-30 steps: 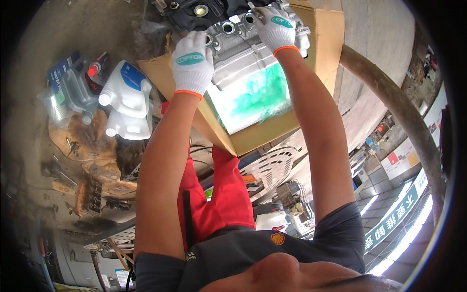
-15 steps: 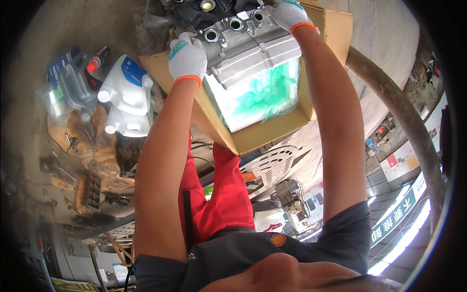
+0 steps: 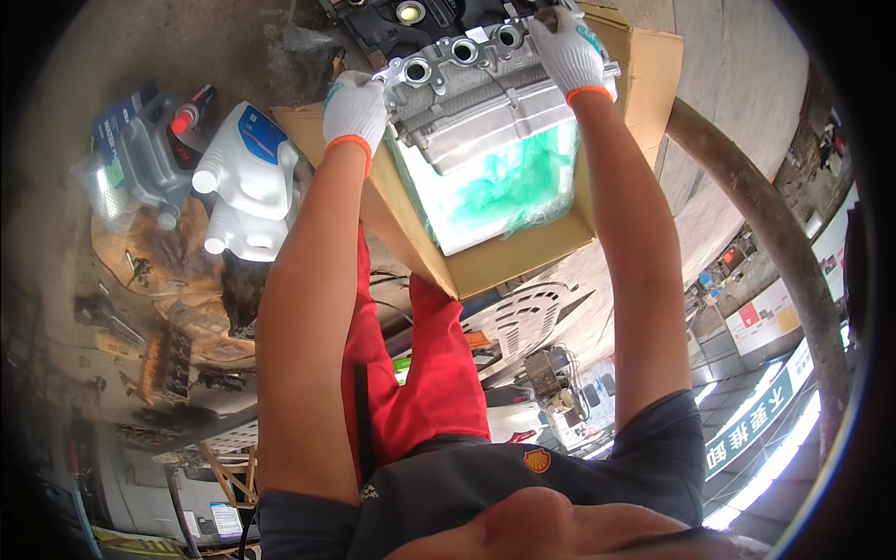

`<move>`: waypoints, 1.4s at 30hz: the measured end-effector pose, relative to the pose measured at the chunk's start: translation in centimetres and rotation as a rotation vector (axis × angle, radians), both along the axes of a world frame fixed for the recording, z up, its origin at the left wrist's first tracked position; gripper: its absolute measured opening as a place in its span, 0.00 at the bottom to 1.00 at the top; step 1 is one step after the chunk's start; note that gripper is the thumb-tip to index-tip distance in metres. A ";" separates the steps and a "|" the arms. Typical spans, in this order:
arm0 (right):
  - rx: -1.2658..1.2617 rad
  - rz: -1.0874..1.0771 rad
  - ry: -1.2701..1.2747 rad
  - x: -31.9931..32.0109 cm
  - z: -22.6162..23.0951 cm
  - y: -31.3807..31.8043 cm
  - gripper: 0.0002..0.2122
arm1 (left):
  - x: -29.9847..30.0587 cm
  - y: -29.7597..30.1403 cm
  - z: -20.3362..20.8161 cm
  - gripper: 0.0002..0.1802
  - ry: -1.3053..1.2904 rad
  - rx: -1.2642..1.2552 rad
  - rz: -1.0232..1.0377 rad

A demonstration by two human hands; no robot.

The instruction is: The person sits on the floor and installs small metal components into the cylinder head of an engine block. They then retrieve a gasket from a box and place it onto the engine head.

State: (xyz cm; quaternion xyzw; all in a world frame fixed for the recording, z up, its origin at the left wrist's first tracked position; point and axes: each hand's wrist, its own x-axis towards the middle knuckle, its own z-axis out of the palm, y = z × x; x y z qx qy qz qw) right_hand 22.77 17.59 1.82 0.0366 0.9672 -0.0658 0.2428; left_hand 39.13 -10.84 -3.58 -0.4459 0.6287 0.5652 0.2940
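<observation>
A grey metal engine [image 3: 485,98] with three round ports and a black top lies tilted over an open cardboard box [image 3: 523,252]. Beneath it, crumpled clear-and-green plastic packing [image 3: 513,187] shows inside the box. My left hand [image 3: 355,110], in a white knit glove with an orange cuff, is closed on the engine's left end. In a matching glove, my right hand [image 3: 567,54] grips the engine's right end, its dirty fingertips bent over the far side. Part of the engine is cut off by the top of the view.
White jugs [image 3: 250,168], a grey jug [image 3: 154,154] and a red-capped bottle [image 3: 191,119] stand to the left. Metal parts [image 3: 170,362] lie on stained cardboard [image 3: 140,252] nearer me. A thick curved pipe [image 3: 747,191] runs along the right.
The engine has shifted slightly to the right. My right hand has come a little nearer and right, with its fingers now more bent over the engine's end. My left hand has moved slightly down.
</observation>
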 end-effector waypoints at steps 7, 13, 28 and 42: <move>-0.418 -0.387 -0.372 3.9 -0.8 0.9 0.14 | -1.5 -0.5 3.3 0.10 -0.044 0.148 0.026; -0.237 -0.396 -0.276 4.4 -3.8 0.4 0.21 | -0.2 -0.1 1.7 0.12 0.036 0.074 -0.007; -0.140 -0.277 -0.395 5.4 1.2 -3.4 0.28 | 1.0 -0.7 -1.8 0.16 0.090 -0.017 -0.190; -0.300 -0.097 -0.060 14.5 1.5 -10.2 0.14 | -0.2 0.0 2.9 0.15 0.099 -0.178 -0.174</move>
